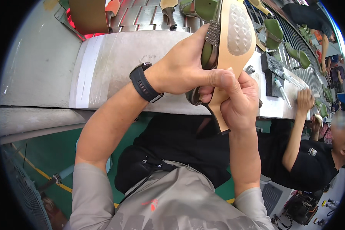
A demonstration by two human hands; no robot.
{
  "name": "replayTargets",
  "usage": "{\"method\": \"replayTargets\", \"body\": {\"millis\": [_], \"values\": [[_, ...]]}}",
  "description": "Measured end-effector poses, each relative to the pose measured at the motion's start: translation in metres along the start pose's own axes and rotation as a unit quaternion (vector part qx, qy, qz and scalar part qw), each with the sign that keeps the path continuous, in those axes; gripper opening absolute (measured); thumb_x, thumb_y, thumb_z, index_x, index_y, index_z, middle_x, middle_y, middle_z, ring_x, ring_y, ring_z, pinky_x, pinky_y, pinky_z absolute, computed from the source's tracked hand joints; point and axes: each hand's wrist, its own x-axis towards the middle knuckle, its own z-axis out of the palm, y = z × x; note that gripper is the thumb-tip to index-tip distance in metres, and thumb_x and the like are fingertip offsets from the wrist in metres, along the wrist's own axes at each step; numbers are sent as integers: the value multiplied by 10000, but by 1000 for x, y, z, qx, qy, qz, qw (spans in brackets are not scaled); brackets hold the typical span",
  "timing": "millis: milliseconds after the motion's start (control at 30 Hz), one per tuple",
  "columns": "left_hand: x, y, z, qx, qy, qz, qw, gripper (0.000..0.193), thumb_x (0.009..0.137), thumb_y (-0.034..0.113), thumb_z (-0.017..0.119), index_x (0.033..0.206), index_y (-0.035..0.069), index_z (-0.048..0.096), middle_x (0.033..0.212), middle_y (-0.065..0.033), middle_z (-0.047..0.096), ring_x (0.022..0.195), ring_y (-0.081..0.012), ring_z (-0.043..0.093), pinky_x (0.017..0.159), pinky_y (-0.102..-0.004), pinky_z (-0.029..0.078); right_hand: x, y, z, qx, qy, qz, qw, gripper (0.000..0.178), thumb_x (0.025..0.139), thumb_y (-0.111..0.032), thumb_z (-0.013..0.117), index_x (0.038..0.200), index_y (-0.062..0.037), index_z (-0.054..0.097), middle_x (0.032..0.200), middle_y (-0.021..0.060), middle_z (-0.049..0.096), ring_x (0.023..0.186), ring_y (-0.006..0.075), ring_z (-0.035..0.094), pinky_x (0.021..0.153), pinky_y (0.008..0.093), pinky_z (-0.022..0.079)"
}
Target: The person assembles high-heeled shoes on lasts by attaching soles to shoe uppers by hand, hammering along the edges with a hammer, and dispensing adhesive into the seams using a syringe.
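Between my two hands is a high-heeled sandal (222, 61), held with its tan sole toward me and its heel end pointing down. A textured pale oval marks the front of the sole, and a sparkly beaded strap shows on its left edge. My left hand (191, 69), below a black wristwatch (143, 82), wraps the sandal's side with the thumb lying across the sole. On the heel part, my right hand (239, 99) is closed, its thumb pressed near the left thumb. Some fingers of both hands are hidden behind the sandal.
Beyond the pale worktop (119, 53) runs a metal slatted conveyor (138, 17) carrying several green sandals (274, 32). A dark block (271, 74) with syringe-like tubes (283, 92) stands at right. A co-worker (310, 161) in black works along the same bench. A fan guard (28, 195) is at lower left.
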Motion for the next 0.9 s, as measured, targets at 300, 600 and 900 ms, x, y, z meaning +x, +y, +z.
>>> {"method": "replayTargets", "body": {"millis": [300,600,900], "values": [[0,0,9,-92,31,-46,994,622,1013,358,743,1416,-29,471,948,-59,696,641,-80,620,586,-256,546,2,-2,1,21,18,22,999,369,1065,-306,675,1131,57,693,855,145,755,726,185,752,651,301,630],[-35,35,-17,-65,16,-58,996,784,887,268,881,1486,-17,463,1222,-93,674,1099,-143,651,969,-330,540,-18,-15,19,-68,-14,73,995,291,1039,-231,714,1075,58,722,844,93,752,719,139,718,656,274,598],[-121,40,-32,181,-25,-44,982,1324,553,471,1053,1585,8,365,1513,-164,529,1419,-320,512,1179,-465,417,-24,-15,37,-339,-140,-176,913,236,882,-160,839,815,-42,645,693,80,667,563,238,645,524,349,501]]}}
